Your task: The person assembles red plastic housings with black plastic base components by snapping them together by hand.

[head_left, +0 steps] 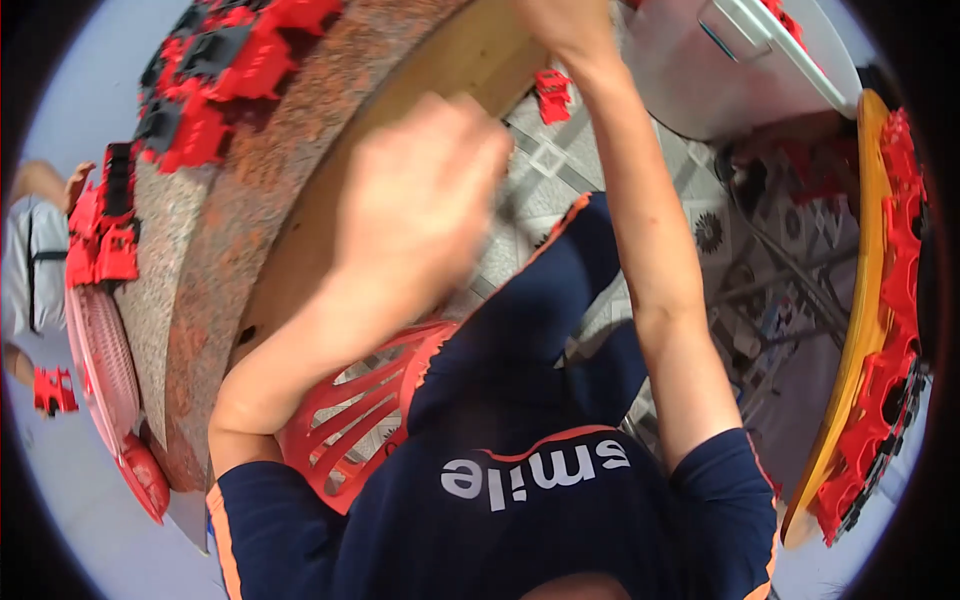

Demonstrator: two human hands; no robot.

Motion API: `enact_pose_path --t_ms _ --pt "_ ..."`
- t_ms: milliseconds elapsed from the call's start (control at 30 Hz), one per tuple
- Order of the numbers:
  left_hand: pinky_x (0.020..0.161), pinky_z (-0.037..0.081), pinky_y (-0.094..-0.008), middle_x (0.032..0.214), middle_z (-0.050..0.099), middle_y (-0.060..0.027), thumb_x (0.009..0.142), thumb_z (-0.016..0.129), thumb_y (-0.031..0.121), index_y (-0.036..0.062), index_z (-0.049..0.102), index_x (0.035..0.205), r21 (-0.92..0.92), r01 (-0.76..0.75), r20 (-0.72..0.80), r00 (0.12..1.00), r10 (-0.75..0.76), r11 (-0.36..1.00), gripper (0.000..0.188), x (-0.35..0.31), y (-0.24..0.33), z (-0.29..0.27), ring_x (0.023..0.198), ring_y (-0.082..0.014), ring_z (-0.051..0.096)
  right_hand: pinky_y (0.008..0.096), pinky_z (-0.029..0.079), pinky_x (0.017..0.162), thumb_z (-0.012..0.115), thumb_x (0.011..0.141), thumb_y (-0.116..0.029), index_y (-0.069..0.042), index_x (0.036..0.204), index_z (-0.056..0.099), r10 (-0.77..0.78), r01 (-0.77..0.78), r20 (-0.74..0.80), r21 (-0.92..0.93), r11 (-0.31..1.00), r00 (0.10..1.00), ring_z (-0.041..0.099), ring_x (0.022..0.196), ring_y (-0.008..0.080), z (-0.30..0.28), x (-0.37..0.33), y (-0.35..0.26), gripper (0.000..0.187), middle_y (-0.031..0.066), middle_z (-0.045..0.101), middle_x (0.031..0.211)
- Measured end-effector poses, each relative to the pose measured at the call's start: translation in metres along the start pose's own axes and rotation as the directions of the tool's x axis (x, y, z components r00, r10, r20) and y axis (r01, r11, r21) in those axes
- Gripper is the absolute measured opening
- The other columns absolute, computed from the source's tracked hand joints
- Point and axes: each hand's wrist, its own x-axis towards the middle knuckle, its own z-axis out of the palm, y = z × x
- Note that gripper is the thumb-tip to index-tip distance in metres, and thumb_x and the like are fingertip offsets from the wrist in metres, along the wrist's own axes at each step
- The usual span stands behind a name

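Observation:
My left hand (425, 185) is raised beside the curved table edge, smeared by motion. Its fingers look curled, but I cannot make out whether anything is in them. My right hand (570, 25) reaches up past the top of the picture, so its fingers are hidden. Near my right wrist, a small red plastic part (553, 96) shows against the tiled floor. Several red and black plastic parts (215, 75) are piled on the speckled stone tabletop (250, 200) at the upper left, apart from my left hand.
A white bin (690, 75) with red pieces inside stands at the upper right. Along the right, a yellow wooden board (850, 370) bears red and black parts. A red plastic chair (350, 420) is beside me. At far left are a pink basket (105, 360) and another person (40, 260).

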Motion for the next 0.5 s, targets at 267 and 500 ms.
enact_pose_path --t_ms 267,500 --pt "0.100 0.045 -0.0480 0.131 0.052 -0.0257 0.081 0.059 0.023 0.0097 0.043 0.141 -0.154 0.746 0.848 0.436 -0.300 0.648 0.063 -0.039 0.010 0.365 0.121 -0.0384 0.054 0.0270 0.048 0.079 0.062 0.093 -0.028 0.004 0.107 0.066 0.770 -0.734 -0.004 -0.307 0.606 0.638 0.061 0.084 0.0107 -0.165 -0.175 0.171 0.035 0.0086 0.069 0.084" --pt "0.101 0.041 -0.0538 0.139 0.040 -0.0255 0.071 0.075 0.048 0.0156 0.005 0.154 0.240 0.926 0.673 0.057 -0.737 0.291 0.113 -0.092 -0.026 0.534 0.127 -0.0431 0.044 0.0313 0.051 0.079 0.065 0.090 -0.024 0.000 0.113 0.064 0.961 -0.791 0.104 -0.550 0.269 0.255 0.066 0.086 0.0192 -0.249 -0.343 0.234 0.034 0.0144 0.070 0.096"
